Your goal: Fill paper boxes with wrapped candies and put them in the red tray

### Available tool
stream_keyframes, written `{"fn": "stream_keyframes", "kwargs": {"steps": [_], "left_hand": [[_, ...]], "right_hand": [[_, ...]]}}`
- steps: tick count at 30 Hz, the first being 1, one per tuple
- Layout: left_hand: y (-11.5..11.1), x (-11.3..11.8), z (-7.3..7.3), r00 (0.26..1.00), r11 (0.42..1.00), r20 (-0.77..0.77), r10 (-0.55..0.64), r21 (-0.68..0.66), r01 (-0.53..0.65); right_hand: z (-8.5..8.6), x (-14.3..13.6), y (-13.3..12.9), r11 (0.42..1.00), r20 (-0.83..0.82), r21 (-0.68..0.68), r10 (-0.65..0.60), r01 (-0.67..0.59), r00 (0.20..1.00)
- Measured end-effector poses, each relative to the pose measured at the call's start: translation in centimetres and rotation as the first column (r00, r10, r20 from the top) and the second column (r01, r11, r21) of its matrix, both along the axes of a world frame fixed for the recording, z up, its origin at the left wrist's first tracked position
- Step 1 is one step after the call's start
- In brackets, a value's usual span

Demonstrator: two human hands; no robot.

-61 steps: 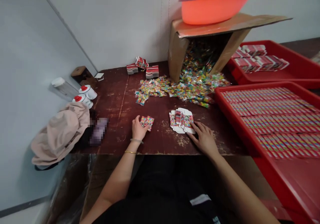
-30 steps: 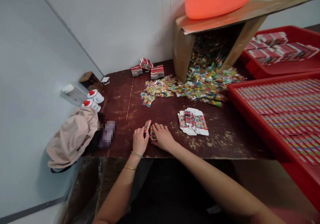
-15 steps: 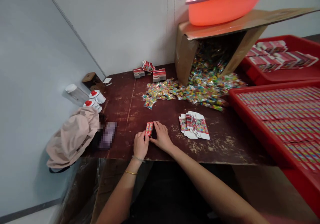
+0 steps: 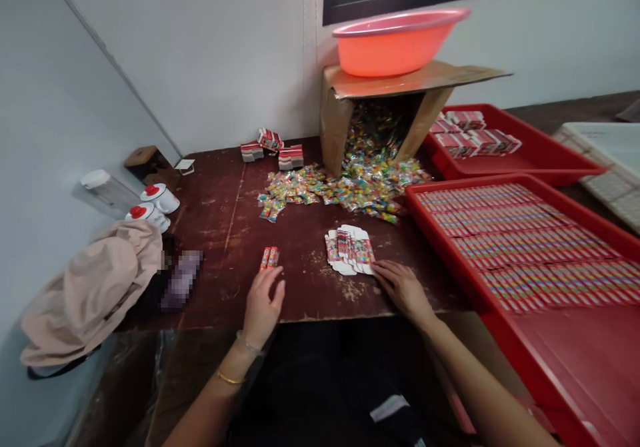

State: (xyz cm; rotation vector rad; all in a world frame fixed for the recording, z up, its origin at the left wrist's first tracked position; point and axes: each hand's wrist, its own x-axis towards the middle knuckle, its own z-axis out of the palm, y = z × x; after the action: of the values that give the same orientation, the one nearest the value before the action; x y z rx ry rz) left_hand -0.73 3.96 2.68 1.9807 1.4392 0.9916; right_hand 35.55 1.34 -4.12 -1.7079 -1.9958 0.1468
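Two small red printed boxes stand side by side on the dark red table. My left hand is right at their near side, thumb apart from the fingers; it covers their near end, and I cannot tell whether it grips them. At the near right corner of a fanned stack of flat printed cartons, my right hand has its fingers stretched out, the tips at the stack's edge. Beyond the stack lies a heap of wrapped candies, spilling from a cardboard box.
A red tray with rows of filled boxes stands to the right; another red tray with carton bundles is behind it. An orange basin rests on the cardboard box. At left are white bottles and a beige cloth item.
My right hand has left the small red boxes and moved right to the flat carton stack. My left hand stays by the boxes, its thumb now off them. The view has turned right.
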Motion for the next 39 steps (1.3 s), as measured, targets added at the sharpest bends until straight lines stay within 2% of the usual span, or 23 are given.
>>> {"fn": "stream_keyframes", "kwargs": {"steps": [2,3,6,8,12,15,19,22,25,27,29,30,32,34,36,39], "left_hand": [[-1.3,2.7,0.4,0.983,0.972,0.125,-0.138,-0.174,0.158],[-1.9,4.1,0.3,0.963,0.932,0.196,-0.184,-0.275,0.234],[-3.7,7.5,-0.5,0.899,0.746,0.372,-0.23,-0.526,0.409],[-4.5,8.7,-0.9,0.874,0.652,0.417,-0.251,-0.594,0.471],[-5.2,9.3,-1.1,0.845,0.56,0.407,-0.346,-0.633,0.535],[-5.0,9.0,-1.2,0.844,0.53,0.41,-0.346,-0.657,0.536],[-4.7,8.7,-2.1,0.856,0.515,0.431,-0.287,-0.684,0.517],[-4.6,8.9,-2.7,0.848,0.486,0.46,-0.265,-0.695,0.529],[-4.2,9.0,-2.4,0.824,0.469,0.525,-0.212,-0.685,0.557],[-3.7,8.9,-1.6,0.778,0.457,0.621,-0.097,-0.667,0.589],[-3.0,8.7,-0.8,0.689,0.425,0.722,0.061,-0.643,0.637],[-2.6,8.6,-0.4,0.642,0.409,0.756,0.132,-0.631,0.659],[-2.1,8.4,0.0,0.583,0.381,0.782,0.22,-0.619,0.687],[-2.0,8.4,0.1,0.575,0.376,0.778,0.255,-0.627,0.682],[-2.5,8.5,-0.1,0.6,0.368,0.756,0.261,-0.653,0.662],[-3.5,8.7,-0.1,0.661,0.36,0.717,0.222,-0.69,0.628]], "right_hand": [[0.1,-0.5,-0.9,0.998,-0.025,0.046,-0.043,0.044,0.999],[0.2,-1.0,-1.1,0.996,-0.038,0.057,-0.064,0.066,0.997],[0.8,-2.3,-0.7,0.991,-0.069,0.072,-0.11,0.115,0.992],[1.1,-2.3,0.5,0.993,-0.046,0.045,-0.11,0.112,0.993],[1.7,-0.6,3.3,0.994,0.123,-0.105,-0.015,0.028,0.992],[2.5,0.0,4.5,0.988,0.162,-0.15,0.066,-0.041,0.985],[3.8,-1.4,5.0,0.975,0.222,-0.201,0.138,-0.093,0.965],[4.9,-3.0,5.4,0.972,0.27,-0.228,0.114,-0.051,0.956],[6.4,-4.3,5.0,0.976,0.299,-0.219,0.061,0.006,0.952],[7.3,-5.6,3.4,0.981,0.302,-0.195,0.038,0.022,0.952],[7.8,-7.5,0.6,0.988,0.267,-0.154,0.065,-0.024,0.961],[7.7,-8.6,-1.1,0.988,0.232,-0.131,0.105,-0.076,0.967],[7.3,-10.8,-4.4,0.965,0.092,-0.036,0.262,-0.259,0.961],[6.7,-12.2,-6.7,0.938,-0.042,0.054,0.345,-0.343,0.938],[6.4,-12.7,-7.6,0.961,-0.139,0.087,0.271,-0.261,0.952],[6.5,-12.4,-7.0,0.99,-0.235,0.08,0.134,-0.118,0.963]]}}
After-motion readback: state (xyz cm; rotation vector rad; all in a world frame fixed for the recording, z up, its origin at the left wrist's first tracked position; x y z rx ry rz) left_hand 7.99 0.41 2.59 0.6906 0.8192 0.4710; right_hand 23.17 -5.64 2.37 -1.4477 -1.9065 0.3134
